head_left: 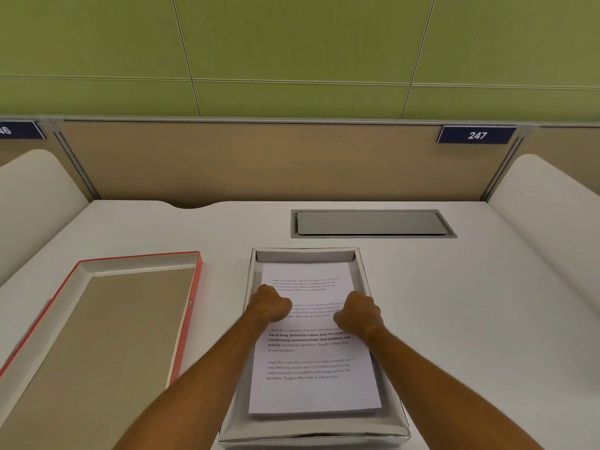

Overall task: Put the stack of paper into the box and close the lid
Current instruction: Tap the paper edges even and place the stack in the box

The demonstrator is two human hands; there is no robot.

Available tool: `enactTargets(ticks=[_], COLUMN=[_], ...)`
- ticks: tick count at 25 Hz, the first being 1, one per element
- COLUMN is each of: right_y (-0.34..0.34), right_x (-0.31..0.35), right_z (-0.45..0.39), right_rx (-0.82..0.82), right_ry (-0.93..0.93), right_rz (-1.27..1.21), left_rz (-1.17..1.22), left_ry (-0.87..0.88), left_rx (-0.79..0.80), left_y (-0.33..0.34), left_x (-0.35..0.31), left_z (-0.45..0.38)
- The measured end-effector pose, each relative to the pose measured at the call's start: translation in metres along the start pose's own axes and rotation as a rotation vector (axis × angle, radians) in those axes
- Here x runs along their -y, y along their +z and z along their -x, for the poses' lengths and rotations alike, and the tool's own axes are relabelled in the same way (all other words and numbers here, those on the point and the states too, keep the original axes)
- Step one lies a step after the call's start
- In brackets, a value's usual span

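White desk (454,303): paper stack (311,391) inside box (394,427), lid (107,319) left.

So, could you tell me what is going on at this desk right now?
A person is packing printed paper into a box. The left hand and right hand grip the side edges of the stack of paper, which lies inside the open white box on the desk. The red-edged lid lies upturned to the left of the box, apart from it, so closing is not yet done.
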State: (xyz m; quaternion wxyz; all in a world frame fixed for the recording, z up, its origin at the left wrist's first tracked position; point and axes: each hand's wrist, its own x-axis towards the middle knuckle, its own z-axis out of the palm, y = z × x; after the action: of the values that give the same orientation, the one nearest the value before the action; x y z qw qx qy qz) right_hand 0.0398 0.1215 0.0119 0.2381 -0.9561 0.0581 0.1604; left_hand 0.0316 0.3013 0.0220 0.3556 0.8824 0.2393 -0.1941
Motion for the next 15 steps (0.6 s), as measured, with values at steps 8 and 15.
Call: enactTargets(ticks=[8, 15], right_y=[-0.009, -0.008], right_x=[-0.02, -0.035], right_z=[0.029, 0.05], right_rx=[0.112, 0.286], right_ry=[-0.031, 0.12], right_rz=[-0.229, -0.465], left_rz=[0.408, 0.631], left_ry=[-0.052, -0.024], left_rx=[0.155, 0.196], left_y=[-0.006, -0.005], left_x=[0.019, 0.043], left_z=[0.025, 0.065])
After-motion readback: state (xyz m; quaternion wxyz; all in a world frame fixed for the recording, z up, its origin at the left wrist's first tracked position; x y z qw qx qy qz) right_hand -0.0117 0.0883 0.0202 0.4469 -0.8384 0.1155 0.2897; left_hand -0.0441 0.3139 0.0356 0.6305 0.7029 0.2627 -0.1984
